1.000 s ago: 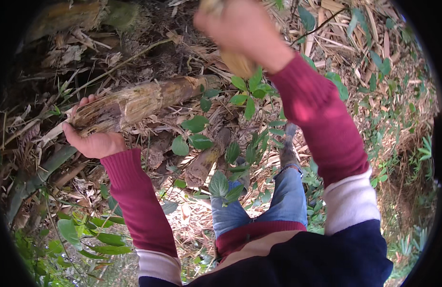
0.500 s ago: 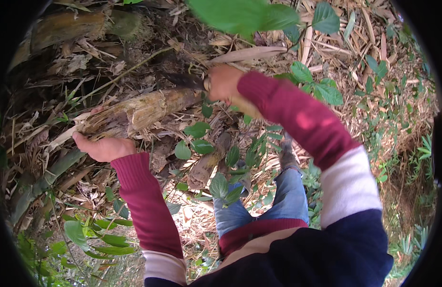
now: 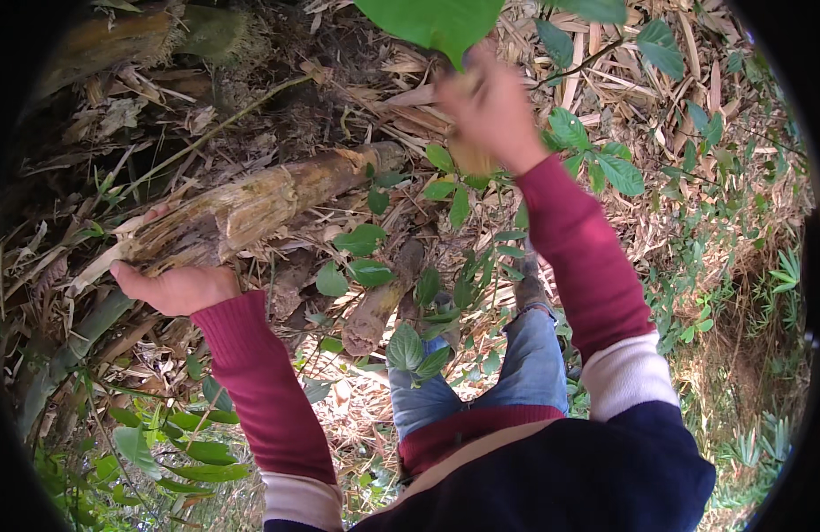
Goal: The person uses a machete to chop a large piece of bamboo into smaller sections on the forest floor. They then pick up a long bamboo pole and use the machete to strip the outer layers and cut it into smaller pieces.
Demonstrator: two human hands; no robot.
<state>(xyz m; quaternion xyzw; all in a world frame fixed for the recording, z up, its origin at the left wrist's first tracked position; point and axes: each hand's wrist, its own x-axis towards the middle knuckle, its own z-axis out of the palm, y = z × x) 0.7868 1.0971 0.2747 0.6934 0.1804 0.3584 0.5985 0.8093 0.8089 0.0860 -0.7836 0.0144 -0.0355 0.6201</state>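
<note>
The left hand [image 3: 184,288] was cupped around the splintered left end of a log [image 3: 259,202], thumb on the near side, fingertips showing on the far side. From that hand the log's long axis ran rightward and slightly away. Beyond the log's other end, apart from it and farther right, the blurred right hand [image 3: 494,111] was curled about a tan handle [image 3: 472,157]; a green leaf [image 3: 441,25] overlapped the view beyond.

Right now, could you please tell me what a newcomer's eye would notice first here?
Probably the splintered log left of centre, with the left fingers at its left end. Next come the blurred right hand at upper centre and the large, bright green leaf at the top edge.
</note>
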